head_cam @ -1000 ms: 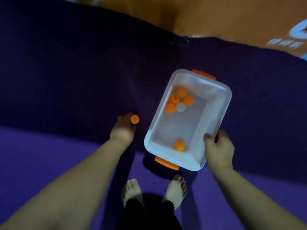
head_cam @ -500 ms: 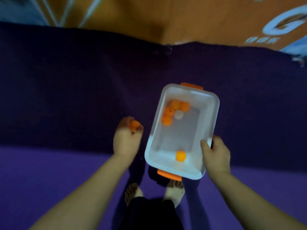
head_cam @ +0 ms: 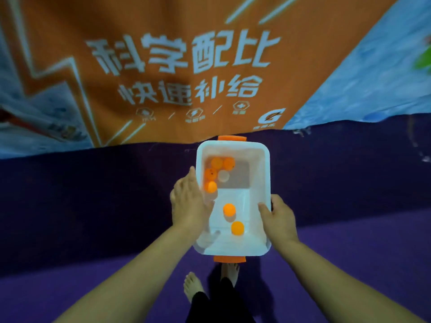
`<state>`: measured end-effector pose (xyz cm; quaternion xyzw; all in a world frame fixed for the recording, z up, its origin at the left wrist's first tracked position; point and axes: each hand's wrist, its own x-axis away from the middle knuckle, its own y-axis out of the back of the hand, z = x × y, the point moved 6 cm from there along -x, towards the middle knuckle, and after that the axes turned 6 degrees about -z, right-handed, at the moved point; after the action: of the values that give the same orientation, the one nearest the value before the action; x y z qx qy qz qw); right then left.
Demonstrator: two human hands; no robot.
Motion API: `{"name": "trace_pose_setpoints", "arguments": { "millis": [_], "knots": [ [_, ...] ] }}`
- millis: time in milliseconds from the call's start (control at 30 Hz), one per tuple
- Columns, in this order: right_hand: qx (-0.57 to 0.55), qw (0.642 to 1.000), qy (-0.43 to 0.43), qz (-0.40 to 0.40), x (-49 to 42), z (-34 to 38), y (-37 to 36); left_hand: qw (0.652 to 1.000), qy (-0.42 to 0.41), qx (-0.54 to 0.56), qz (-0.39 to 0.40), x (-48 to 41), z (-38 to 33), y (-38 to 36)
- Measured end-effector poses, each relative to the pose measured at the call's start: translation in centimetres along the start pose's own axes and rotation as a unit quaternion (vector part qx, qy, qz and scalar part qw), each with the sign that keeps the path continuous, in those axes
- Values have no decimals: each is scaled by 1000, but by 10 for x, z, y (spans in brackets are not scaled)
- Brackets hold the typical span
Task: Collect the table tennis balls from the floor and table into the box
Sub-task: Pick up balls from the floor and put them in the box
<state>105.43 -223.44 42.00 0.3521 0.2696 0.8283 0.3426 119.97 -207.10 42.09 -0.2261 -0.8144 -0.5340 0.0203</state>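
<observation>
White translucent plastic forms the rectangular box (head_cam: 257,183) with orange end handles, which is held above the purple floor mat (head_cam: 70,264) by the right hand (head_cam: 278,216), closed over its right rim. The left hand (head_cam: 187,203) is spread open, fingers extended, against the box's left rim, gripping nothing. Inside are seen six orange table tennis balls (head_cam: 229,209) and one white ball (head_cam: 224,176).
</observation>
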Motion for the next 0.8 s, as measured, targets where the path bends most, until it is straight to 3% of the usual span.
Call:
{"name": "trace_pose_setpoints", "arguments": {
  "millis": [333, 567, 800],
  "knots": [
    [-108, 982, -106, -116, 125, -26, 178, 977, -146, 8, 154, 102, -141, 75],
    [-145, 953, -182, -195, 174, -115, 289, 949, -213, 31, 228, 186, -280, 49],
    [-163, 927, -230, -246, 205, -230, 407, 923, -291, -8, 250, 278, -424, -17]
  ]
}}
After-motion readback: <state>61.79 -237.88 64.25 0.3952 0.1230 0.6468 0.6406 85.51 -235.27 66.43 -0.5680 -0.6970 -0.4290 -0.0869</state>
